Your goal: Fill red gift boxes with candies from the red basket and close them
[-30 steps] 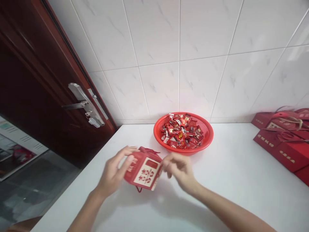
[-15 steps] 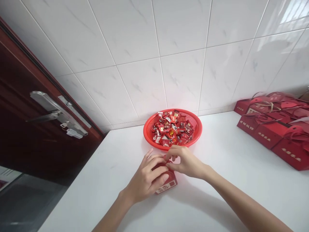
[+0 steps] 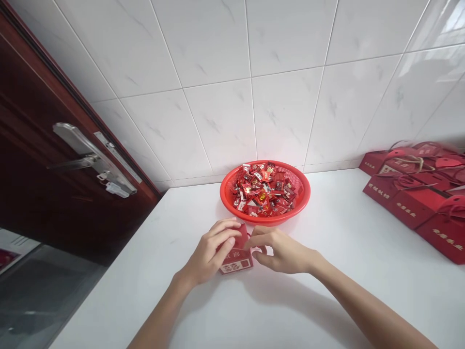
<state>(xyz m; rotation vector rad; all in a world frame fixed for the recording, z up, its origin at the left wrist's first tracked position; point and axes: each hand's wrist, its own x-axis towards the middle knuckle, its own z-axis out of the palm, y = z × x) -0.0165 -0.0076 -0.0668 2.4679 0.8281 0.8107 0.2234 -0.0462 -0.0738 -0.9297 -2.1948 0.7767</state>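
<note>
A small red candy box (image 3: 236, 255) with a pale printed label stands on the white table, just in front of the basket. My left hand (image 3: 212, 249) rests over its top and left side, with the fingers bent round it. At the box's right edge, my right hand (image 3: 278, 248) has its fingers curled in, thumb below. A thin red loop shows by those fingertips; whether they pinch it is hidden. Behind the box, a red plastic basket (image 3: 224, 196) holds many red-wrapped candies (image 3: 263, 191).
Several finished-looking red gift boxes (image 3: 416, 208) with ribbons and gold lettering stand in rows at the right, by the wall. White tiles (image 3: 218, 121) rise behind the table (image 3: 145, 281). On the left is a dark red door (image 3: 32, 145) with a metal handle (image 3: 78, 160) and keys.
The box has turned and shifted slightly left, so more of its front shows. My left hand has moved left with it, and my right hand has drawn from its top to its right edge.
</note>
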